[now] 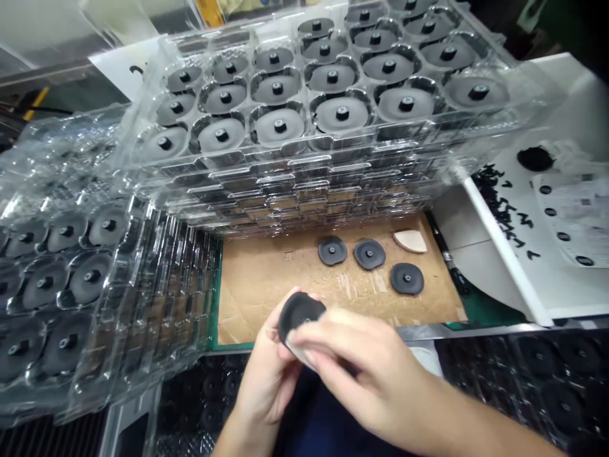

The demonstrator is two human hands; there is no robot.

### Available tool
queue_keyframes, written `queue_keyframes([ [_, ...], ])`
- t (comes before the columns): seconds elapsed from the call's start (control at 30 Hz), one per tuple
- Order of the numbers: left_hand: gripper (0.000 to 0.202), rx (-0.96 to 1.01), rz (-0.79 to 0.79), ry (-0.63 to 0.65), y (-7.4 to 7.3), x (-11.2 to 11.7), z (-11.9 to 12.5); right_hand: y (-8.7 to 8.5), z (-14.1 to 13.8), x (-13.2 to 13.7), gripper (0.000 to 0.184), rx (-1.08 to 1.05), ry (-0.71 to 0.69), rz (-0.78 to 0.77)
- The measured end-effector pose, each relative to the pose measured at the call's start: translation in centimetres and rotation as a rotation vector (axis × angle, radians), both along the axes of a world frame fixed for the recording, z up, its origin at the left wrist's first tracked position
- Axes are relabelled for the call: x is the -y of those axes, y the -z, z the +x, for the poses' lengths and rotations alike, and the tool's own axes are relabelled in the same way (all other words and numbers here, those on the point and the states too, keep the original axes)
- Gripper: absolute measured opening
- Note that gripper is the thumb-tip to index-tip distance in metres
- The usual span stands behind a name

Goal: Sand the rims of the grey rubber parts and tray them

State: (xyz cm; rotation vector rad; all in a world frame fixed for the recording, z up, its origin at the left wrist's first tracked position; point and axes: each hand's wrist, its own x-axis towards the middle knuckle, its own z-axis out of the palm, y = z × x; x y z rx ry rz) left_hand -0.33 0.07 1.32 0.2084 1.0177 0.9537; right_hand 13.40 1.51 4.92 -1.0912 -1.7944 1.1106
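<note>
My left hand is closed around the edge of a round black plastic disc, tilted up above the front of the cardboard. Across that disc's lower edge reaches my right hand, its fingers pinching a pale flat pad against the disc. The fingers cover most of the pad, and its material is unclear. Beyond my hands, more black discs lie on the cardboard: one disc, a second disc and a third disc, each with a small central hub. A pale wedge-shaped pad rests behind them.
A tall stack of clear plastic trays filled with black discs stands behind the cardboard. Another tray stack is at left. A black pen lies along the right side. Small black scraps litter the white surface at right.
</note>
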Motion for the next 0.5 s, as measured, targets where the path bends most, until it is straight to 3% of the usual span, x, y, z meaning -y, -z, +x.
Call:
queue_keyframes([
  [0.07, 0.056, -0.025, -0.007, 0.014, 0.0, 0.0, 0.1, -0.3, 0.2, -0.1, 0.019, 0.015, -0.054, -0.080],
  [0.2, 0.042, 0.003, 0.009, 0.092, -0.1, 0.1, 0.4, -0.5, -0.2, -0.5, 0.020, 0.038, 0.137, 0.144],
  [0.27, 0.043, 0.032, 0.018, 0.075, -0.4, 0.1, 0.2, -0.6, 0.3, 0.0, 0.021, 0.016, 0.055, 0.145],
  [0.37, 0.058, 0.101, 0.023, 0.065, -0.7, 0.2, -0.2, -1.0, 2.0, 1.2, 0.018, 0.073, -0.072, -0.038],
  [0.43, 0.061, 0.126, 0.022, 0.085, -0.7, 0.3, 0.0, -1.3, 2.9, 1.5, 0.018, 0.200, 0.028, -0.044],
  [0.5, 0.059, 0.131, 0.003, 0.083, -0.8, 0.4, 0.7, -1.3, 3.1, 1.1, 0.019, 0.305, 0.130, 0.119],
])
